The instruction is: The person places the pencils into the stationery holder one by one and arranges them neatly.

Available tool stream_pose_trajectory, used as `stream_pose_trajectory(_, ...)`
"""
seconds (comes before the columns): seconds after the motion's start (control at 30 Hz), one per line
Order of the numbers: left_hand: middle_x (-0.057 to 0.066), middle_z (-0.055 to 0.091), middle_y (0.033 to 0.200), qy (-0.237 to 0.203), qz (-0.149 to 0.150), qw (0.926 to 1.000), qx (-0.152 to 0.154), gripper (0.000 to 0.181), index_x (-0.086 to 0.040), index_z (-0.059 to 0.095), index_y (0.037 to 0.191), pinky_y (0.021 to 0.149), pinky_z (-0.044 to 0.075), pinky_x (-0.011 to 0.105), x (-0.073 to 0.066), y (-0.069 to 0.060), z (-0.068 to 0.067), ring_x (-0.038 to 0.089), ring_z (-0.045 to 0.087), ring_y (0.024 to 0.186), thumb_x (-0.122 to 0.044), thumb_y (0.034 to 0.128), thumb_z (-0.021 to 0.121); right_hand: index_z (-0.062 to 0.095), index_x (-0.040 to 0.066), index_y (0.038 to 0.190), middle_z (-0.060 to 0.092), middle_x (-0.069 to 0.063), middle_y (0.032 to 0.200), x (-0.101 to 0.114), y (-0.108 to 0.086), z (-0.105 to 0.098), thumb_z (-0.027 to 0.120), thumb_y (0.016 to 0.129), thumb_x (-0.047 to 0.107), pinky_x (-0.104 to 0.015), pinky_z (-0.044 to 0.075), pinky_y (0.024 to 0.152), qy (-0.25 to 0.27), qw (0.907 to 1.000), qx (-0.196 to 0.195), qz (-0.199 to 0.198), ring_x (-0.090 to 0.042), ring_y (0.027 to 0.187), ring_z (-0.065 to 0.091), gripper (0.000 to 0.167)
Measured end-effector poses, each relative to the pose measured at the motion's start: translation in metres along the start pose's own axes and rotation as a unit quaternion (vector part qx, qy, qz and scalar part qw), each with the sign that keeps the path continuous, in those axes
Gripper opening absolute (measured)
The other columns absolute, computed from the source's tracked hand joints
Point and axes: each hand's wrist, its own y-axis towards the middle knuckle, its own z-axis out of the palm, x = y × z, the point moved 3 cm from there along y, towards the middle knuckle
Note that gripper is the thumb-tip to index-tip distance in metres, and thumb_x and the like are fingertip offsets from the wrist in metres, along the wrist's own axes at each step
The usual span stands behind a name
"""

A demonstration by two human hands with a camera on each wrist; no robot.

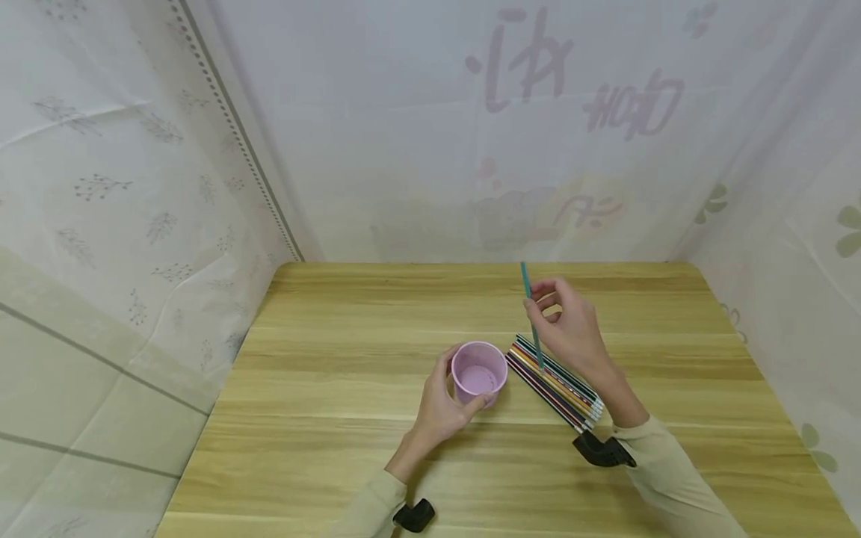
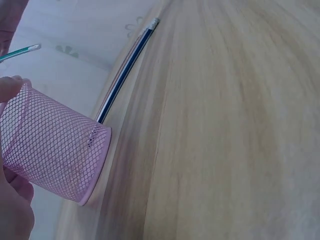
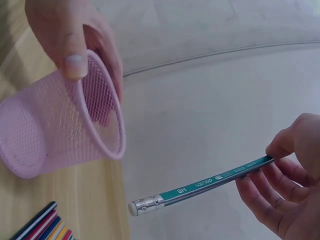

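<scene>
My left hand point(image 1: 437, 409) grips a pink mesh pen holder point(image 2: 55, 145) by its side, with the thumb near the rim. The holder stands upright on the table, and its bottom shows through the mouth in the head view. Between thumb and fingertips, my right hand point(image 1: 575, 329) pinches a green pencil point(image 3: 210, 181) above the table. Its eraser end points down and its other end up. Below that hand, several pencils point(image 1: 558, 385) in dark, red and yellow colours lie side by side on the table, right of the holder, their eraser ends toward me.
The wood-grain table point(image 1: 323, 426) runs back to a pale printed curtain point(image 1: 403, 149). More patterned cloth point(image 1: 121, 224) hangs at the left and right sides. Black wrist mounts point(image 1: 603, 450) sit at both sleeves.
</scene>
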Motion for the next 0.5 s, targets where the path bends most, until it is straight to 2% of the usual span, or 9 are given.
stream_pose_trajectory(0.2,0.011,0.06,0.138,0.033,-0.002,0.9991,-0.027,0.091,-0.005,0.046,0.147,0.11,0.049,0.049,-0.002,-0.002,0.001,0.029,0.059,0.127,-0.022,0.0697,0.091,0.063,-0.002,0.108,0.071,-0.013,0.096,0.012,0.005,0.008,0.069,0.091,0.002,-0.012,0.056,0.059,0.011,0.9995,-0.023,-0.017,-0.01,0.078,0.065,0.018)
stream_pose_trajectory(0.37,0.011,0.06,0.138,0.034,-0.007,0.999,-0.028,0.091,-0.002,0.047,0.146,0.11,0.049,0.048,-0.002,-0.001,0.0,0.028,0.059,0.127,-0.021,0.0695,0.092,0.062,-0.003,0.107,0.071,-0.014,0.095,0.021,0.008,0.019,0.07,0.09,0.0,-0.011,0.056,0.06,0.028,0.9985,-0.04,-0.025,-0.012,0.078,0.066,0.019)
stream_pose_trajectory(0.5,0.012,0.06,0.137,0.03,0.008,0.9991,-0.028,0.089,-0.002,0.047,0.146,0.108,0.05,0.05,-0.005,0.0,-0.001,0.029,0.06,0.126,-0.018,0.0701,0.091,0.061,-0.004,0.109,0.07,-0.015,0.095,0.022,0.006,0.028,0.07,0.09,-0.003,-0.011,0.056,0.061,0.051,0.9971,-0.046,-0.033,-0.017,0.079,0.067,0.021)
